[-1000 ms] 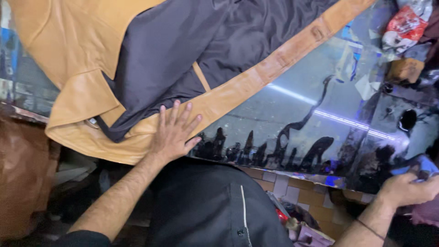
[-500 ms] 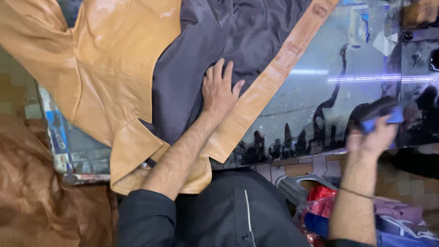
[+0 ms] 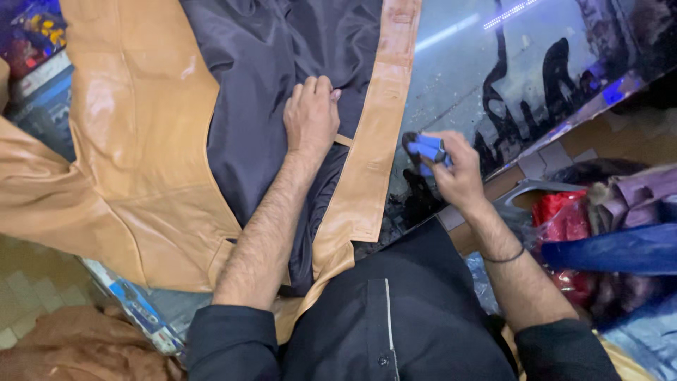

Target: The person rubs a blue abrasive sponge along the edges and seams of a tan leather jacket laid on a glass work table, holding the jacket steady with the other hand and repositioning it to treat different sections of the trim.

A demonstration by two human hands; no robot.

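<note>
Head view shows a tan leather jacket point(image 3: 134, 162) lying open on a shiny glass surface point(image 3: 493, 77), with its dark lining point(image 3: 282, 63) facing up. The left hand point(image 3: 310, 116) lies flat on the lining, fingers point(image 3: 314, 88) spread open and pressing the cloth down, right beside the tan front strip point(image 3: 377, 134). The right hand point(image 3: 451, 169) is closed around a small blue tool point(image 3: 427, 149), held just past the strip's edge, over the glass. I cannot tell what kind of tool it is. It looks like the step of holding the jacket still while the tool comes in. The next move needs the left hand to keep the lining flat and the tool to meet the strip gently.
</note>
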